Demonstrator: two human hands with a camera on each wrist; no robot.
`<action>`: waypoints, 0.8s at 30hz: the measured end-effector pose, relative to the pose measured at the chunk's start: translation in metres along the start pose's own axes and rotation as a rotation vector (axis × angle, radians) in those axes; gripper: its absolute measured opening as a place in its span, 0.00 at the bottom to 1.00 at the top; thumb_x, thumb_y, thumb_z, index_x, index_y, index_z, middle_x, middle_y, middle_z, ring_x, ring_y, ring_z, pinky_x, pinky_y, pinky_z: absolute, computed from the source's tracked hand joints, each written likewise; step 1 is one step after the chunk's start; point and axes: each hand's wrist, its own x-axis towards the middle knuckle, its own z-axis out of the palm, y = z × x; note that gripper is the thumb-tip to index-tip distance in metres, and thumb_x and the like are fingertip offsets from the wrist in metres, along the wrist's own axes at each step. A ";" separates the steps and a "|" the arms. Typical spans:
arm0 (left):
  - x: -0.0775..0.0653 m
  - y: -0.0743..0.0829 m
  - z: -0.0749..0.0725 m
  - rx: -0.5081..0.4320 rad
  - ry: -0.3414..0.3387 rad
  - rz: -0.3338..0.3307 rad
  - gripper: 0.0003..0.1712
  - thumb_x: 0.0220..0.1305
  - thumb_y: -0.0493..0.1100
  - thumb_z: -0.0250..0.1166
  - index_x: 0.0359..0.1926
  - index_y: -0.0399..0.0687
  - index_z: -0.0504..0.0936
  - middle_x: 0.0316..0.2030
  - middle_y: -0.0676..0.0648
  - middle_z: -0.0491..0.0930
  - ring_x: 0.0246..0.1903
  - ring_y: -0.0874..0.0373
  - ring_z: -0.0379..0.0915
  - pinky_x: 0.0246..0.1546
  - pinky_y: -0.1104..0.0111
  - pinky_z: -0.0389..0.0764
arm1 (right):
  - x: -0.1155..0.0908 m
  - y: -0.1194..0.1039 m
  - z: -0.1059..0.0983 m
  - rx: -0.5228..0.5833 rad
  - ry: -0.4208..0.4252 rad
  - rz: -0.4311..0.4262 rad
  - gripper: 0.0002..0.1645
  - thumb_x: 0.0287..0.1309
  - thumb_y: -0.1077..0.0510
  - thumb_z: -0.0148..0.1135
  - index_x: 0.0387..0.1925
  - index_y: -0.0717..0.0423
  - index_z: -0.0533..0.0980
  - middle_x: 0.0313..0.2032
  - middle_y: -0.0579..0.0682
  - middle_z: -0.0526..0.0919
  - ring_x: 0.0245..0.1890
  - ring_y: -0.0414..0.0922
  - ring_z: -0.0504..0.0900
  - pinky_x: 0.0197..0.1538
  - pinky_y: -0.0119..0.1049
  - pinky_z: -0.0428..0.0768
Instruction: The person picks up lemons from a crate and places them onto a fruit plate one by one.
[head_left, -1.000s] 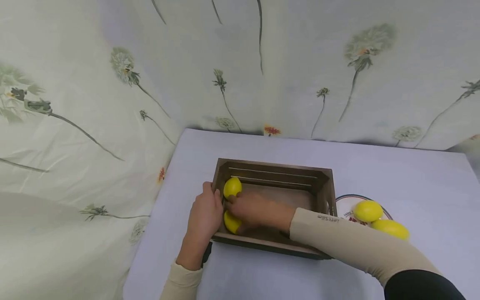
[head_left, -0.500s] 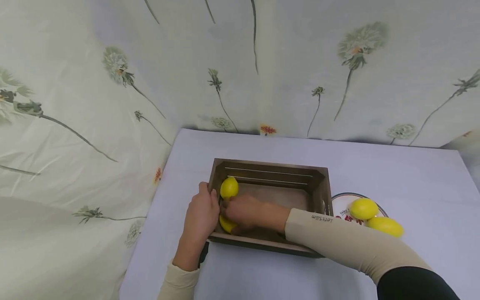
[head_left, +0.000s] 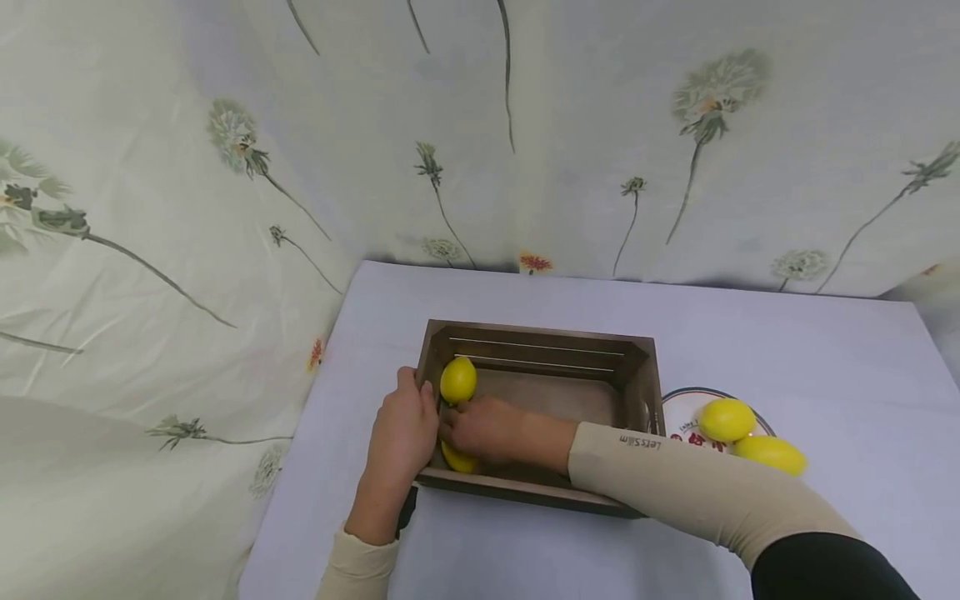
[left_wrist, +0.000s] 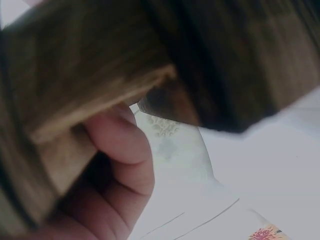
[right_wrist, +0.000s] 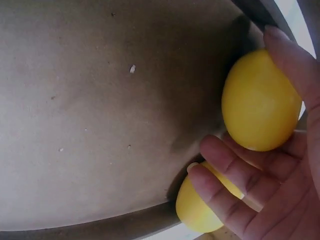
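A brown wooden crate stands on the table. My left hand grips its left end; in the left wrist view curled fingers hook under a slat. Reaching in from the right, my right hand is at the crate's left end. It holds the nearer yellow lemon between thumb and fingers, low by the crate floor. Some of its fingertips lie over a second lemon, which sits in the far-left corner in the head view. My right hand partly hides the nearer lemon there.
Right of the crate lies a white plate with printed red marks, bearing two more lemons. My right sleeve crosses the crate's near right corner. A flower-patterned sheet hangs behind and left of the white table.
My right hand has shifted slightly at the crate's left end and covers the nearer lemon differently. The left hand keeps its hold. The whole head view has drifted a little.
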 end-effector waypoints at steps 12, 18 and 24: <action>0.000 -0.002 0.002 -0.006 0.009 0.014 0.18 0.82 0.41 0.52 0.60 0.29 0.69 0.34 0.33 0.83 0.21 0.50 0.78 0.20 0.60 0.80 | 0.002 0.003 -0.001 0.087 -0.091 0.062 0.39 0.55 0.30 0.75 0.55 0.52 0.78 0.38 0.44 0.82 0.32 0.39 0.76 0.39 0.30 0.82; 0.000 -0.002 0.002 -0.006 0.014 0.018 0.18 0.82 0.42 0.52 0.59 0.30 0.69 0.35 0.32 0.84 0.23 0.49 0.80 0.21 0.59 0.82 | 0.002 0.004 -0.001 0.094 -0.077 0.066 0.39 0.56 0.30 0.74 0.55 0.53 0.79 0.39 0.45 0.81 0.35 0.39 0.76 0.41 0.30 0.83; 0.000 -0.002 0.002 -0.002 0.014 0.009 0.18 0.82 0.42 0.52 0.59 0.30 0.69 0.37 0.32 0.84 0.25 0.48 0.81 0.23 0.57 0.83 | 0.003 0.005 -0.004 0.185 -0.082 0.081 0.36 0.54 0.33 0.77 0.51 0.54 0.78 0.32 0.42 0.78 0.28 0.37 0.74 0.35 0.28 0.80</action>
